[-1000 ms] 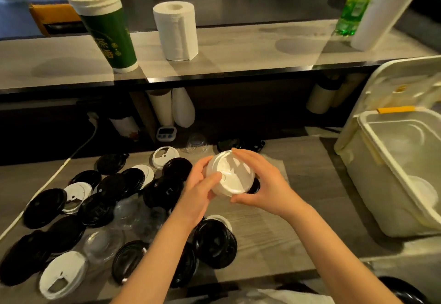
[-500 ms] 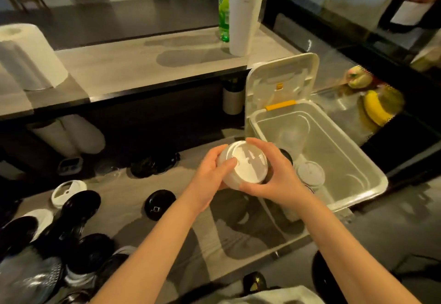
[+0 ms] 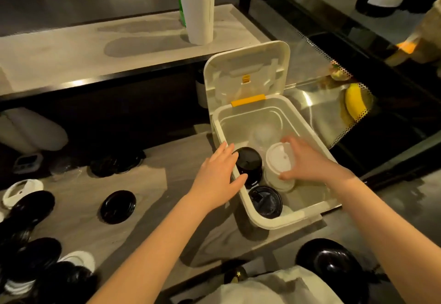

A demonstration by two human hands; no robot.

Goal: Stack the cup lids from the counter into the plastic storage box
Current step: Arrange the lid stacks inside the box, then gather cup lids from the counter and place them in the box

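as the right hand (image 3: 307, 160) clamps the white lids (image 3: 278, 160) down into the box (image 3: 296, 216), the left hand (image 3: 218, 175), fingers apart, steadies its rim; next, release them squarely.

Both bare forearms reach forward from the near edge of the counter. The left hand (image 3: 218, 175) is flat, palm down, its fingers (image 3: 225, 152) spread and holding nothing. The right hand (image 3: 307, 160) is curved, with thumb and fingers closed around something white.
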